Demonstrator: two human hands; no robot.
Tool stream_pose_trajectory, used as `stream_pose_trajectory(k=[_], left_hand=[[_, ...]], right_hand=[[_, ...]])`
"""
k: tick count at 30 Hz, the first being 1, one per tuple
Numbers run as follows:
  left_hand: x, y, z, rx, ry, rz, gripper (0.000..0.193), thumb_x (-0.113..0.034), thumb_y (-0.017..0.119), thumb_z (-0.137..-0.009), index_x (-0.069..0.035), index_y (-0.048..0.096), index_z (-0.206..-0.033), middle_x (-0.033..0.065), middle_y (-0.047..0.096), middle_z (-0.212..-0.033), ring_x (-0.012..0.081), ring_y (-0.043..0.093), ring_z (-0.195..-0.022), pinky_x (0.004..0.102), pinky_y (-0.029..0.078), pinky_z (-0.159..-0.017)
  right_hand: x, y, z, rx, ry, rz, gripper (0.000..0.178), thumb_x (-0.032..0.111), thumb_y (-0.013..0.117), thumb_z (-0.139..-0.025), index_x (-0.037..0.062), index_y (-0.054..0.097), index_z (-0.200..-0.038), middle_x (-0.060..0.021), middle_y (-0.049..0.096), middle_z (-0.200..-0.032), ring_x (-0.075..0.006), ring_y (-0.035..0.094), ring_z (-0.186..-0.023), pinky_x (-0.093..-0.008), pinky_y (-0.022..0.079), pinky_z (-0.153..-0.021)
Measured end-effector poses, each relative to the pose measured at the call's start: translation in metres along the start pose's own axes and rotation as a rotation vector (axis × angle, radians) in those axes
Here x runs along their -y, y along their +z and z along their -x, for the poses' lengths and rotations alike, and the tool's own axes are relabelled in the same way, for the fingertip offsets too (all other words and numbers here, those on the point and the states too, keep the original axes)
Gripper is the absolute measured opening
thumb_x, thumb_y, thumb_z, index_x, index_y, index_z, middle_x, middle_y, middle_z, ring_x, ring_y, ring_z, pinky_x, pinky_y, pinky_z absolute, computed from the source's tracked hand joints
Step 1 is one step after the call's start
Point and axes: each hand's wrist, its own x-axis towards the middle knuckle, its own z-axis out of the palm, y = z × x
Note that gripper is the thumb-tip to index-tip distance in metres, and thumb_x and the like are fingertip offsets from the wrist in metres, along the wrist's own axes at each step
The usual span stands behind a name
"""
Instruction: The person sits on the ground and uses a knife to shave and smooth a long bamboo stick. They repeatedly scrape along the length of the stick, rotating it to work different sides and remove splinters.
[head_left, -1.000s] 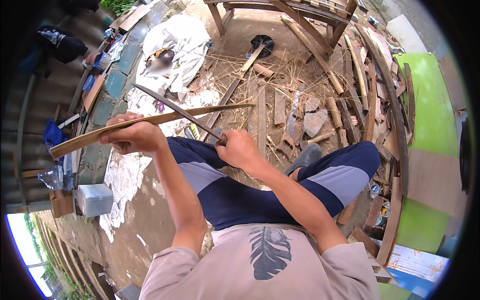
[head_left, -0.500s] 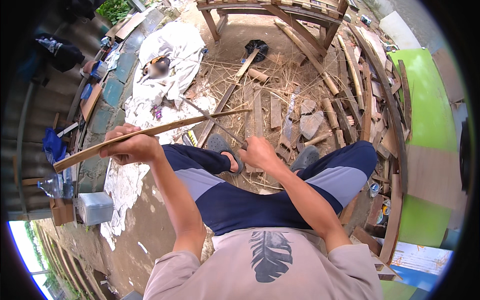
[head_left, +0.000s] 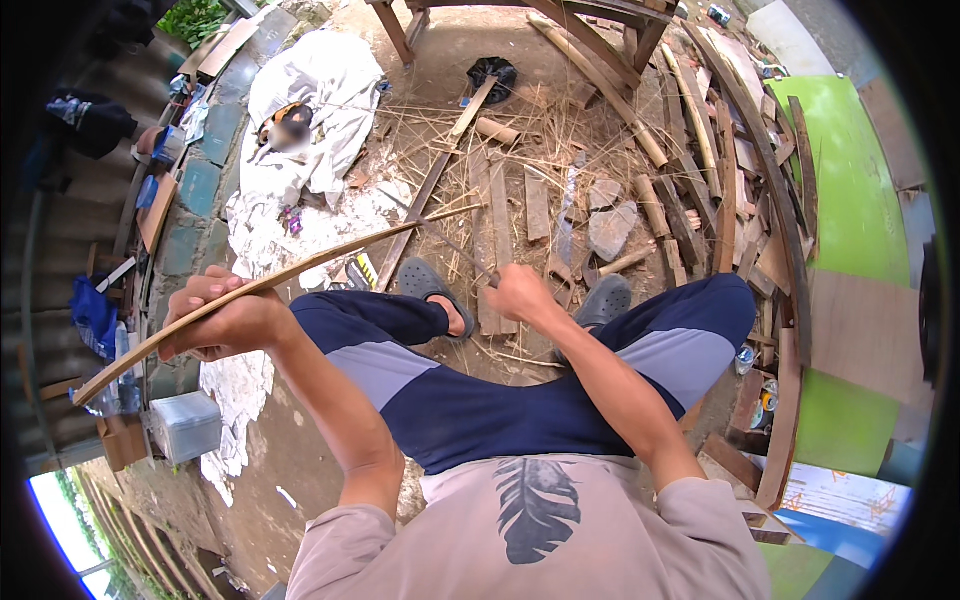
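My left hand (head_left: 225,315) is closed around a long, narrow bamboo strip (head_left: 330,258), which slants up from lower left toward the middle. In my right hand (head_left: 525,296), above the ground between my knees, is a long thin dark blade (head_left: 458,248), seen nearly edge-on. Its handle is hidden in my fist. The blade crosses the strip near the strip's far end; I cannot tell whether they touch. Between my feet and beyond lie wooden boards (head_left: 498,240), a handsaw (head_left: 571,205) and a grey stone (head_left: 612,232).
A wooden bench (head_left: 520,5) stands at the far side. Bamboo poles (head_left: 600,85) and scrap wood (head_left: 745,190) pile up on the right, beside green panels (head_left: 850,160). White cloth (head_left: 310,80) lies far left, and a clear plastic box (head_left: 185,425) nearer left.
My left hand has moved left and slightly down, drawing the bamboo strip back with it. The strip now slants more steeply. My right hand and the blade stay nearly in place.
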Motion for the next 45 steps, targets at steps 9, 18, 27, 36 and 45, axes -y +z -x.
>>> stream_pose_trajectory(k=[9, 18, 27, 36, 45], left_hand=[[-0.003, -0.006, 0.002, 0.107, 0.004, 0.077, 0.061, -0.064, 0.02, -0.099, -0.016, 0.033, -0.064, -0.0037, 0.028, -0.052, 0.007, 0.028, -0.036, 0.0193, 0.03, -0.033], [0.001, -0.008, -0.003, 0.041, -0.042, -0.015, 0.061, -0.066, 0.02, -0.098, -0.016, 0.032, -0.066, -0.0037, 0.029, -0.05, 0.007, 0.029, -0.035, 0.0194, 0.032, -0.036], [-0.002, -0.002, 0.003, 0.027, -0.026, 0.009, 0.06, -0.062, 0.019, -0.099, -0.014, 0.033, -0.066, -0.0032, 0.031, -0.05, 0.0075, 0.031, -0.035, 0.0187, 0.032, -0.035], [-0.001, 0.006, 0.0, -0.028, 0.0, -0.034, 0.059, -0.062, 0.023, -0.1, -0.015, 0.034, -0.065, -0.0025, 0.031, -0.047, 0.0076, 0.03, -0.038, 0.0196, 0.031, -0.039], [0.016, -0.007, -0.017, -0.073, 0.014, -0.056, 0.059, -0.061, 0.027, -0.1, -0.013, 0.036, -0.066, -0.0006, 0.035, -0.048, 0.0086, 0.033, -0.039, 0.0209, 0.032, -0.041]], right_hand=[[0.077, -0.005, 0.058, -0.059, -0.327, -0.18, 0.027, 0.026, 0.066, -0.077, 0.0008, 0.069, -0.088, -0.0263, 0.066, -0.077, -0.0439, 0.066, -0.076, -0.0497, 0.054, -0.075], [0.092, -0.001, 0.058, -0.174, -0.351, -0.096, 0.02, 0.022, 0.065, -0.079, 0.0022, 0.068, -0.081, -0.0237, 0.063, -0.066, -0.0432, 0.064, -0.068, -0.0485, 0.052, -0.065], [0.02, 0.015, 0.003, -0.092, -0.098, -0.068, 0.024, 0.024, 0.066, -0.076, 0.0009, 0.069, -0.082, -0.0248, 0.064, -0.07, -0.0425, 0.065, -0.071, -0.0483, 0.052, -0.07], [0.042, 0.023, 0.014, -0.072, -0.193, -0.266, 0.027, 0.025, 0.065, -0.077, -0.0005, 0.069, -0.084, -0.0288, 0.064, -0.074, -0.0453, 0.065, -0.075, -0.0496, 0.053, -0.073], [0.077, 0.008, 0.045, -0.129, -0.257, -0.033, 0.035, 0.03, 0.066, -0.08, -0.0042, 0.068, -0.081, -0.0283, 0.064, -0.072, -0.0435, 0.066, -0.074, -0.0494, 0.053, -0.071]])
